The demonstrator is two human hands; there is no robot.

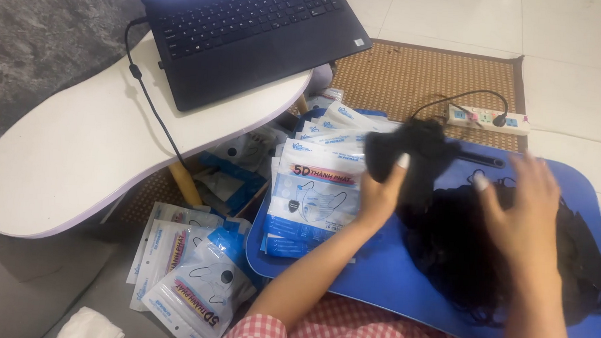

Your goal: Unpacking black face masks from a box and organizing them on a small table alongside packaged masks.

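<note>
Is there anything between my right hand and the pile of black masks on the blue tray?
Nothing visible does. The right hand hovers open directly over the pile of black masks on the blue tray, with no other object between them. The left hand holds a separate black mask off to the side, beside the stack of printed pouches.

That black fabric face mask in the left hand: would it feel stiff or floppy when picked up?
Probably floppy: the black fabric face mask bunches and droops where the left hand pinches it. Likely very light, since two fingers carry it. It should not roll; the pile of black masks lies limp on the blue lap tray.
</note>
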